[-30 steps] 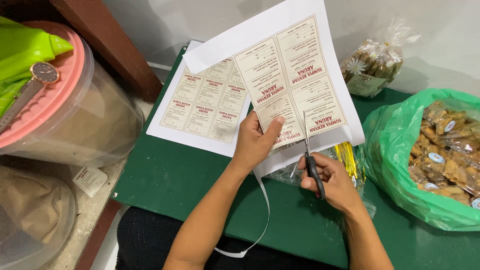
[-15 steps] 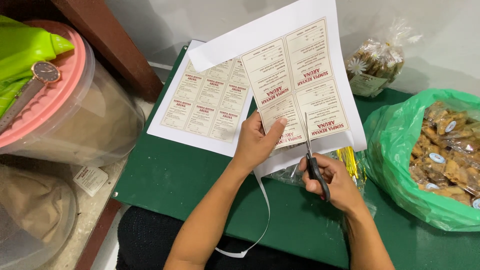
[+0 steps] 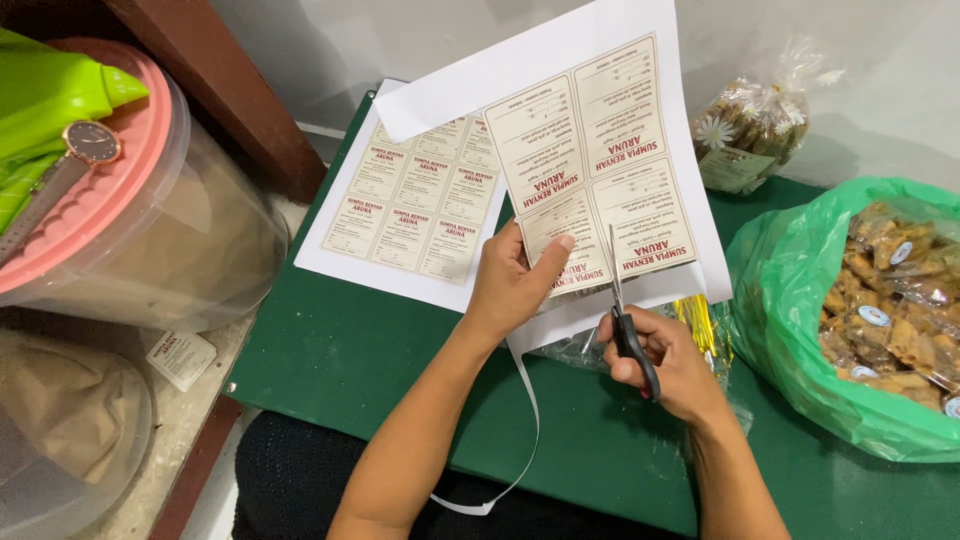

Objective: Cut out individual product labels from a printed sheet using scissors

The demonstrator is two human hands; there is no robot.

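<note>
I see the label sheet (image 3: 600,150) held up off the green table (image 3: 350,350), tilted toward the camera, four cream labels visible on it. Left hand (image 3: 510,285) grips its lower left edge, thumb on top of the paper, fingers clenched behind it. Right hand (image 3: 665,365) is closed through the black scissor handles; scissors (image 3: 622,300) have their blades running up between the two lower labels. A thin cut paper strip (image 3: 525,420) hangs from the sheet's bottom edge and curls down past the table edge over my lap. Flat on the table behind the left hand lies a second label sheet (image 3: 410,205), partly covered by the held one. Just right of the right hand: gold twist ties (image 3: 700,320) and a clear plastic bag, partly hidden by the hand. Further right, green plastic bag (image 3: 790,330) of packed snacks, open. Wrapped snack packet (image 3: 750,130) sits at the back by the wall. Left of the table: clear tub with pink lid (image 3: 100,230), a wristwatch (image 3: 85,145) on it.
</note>
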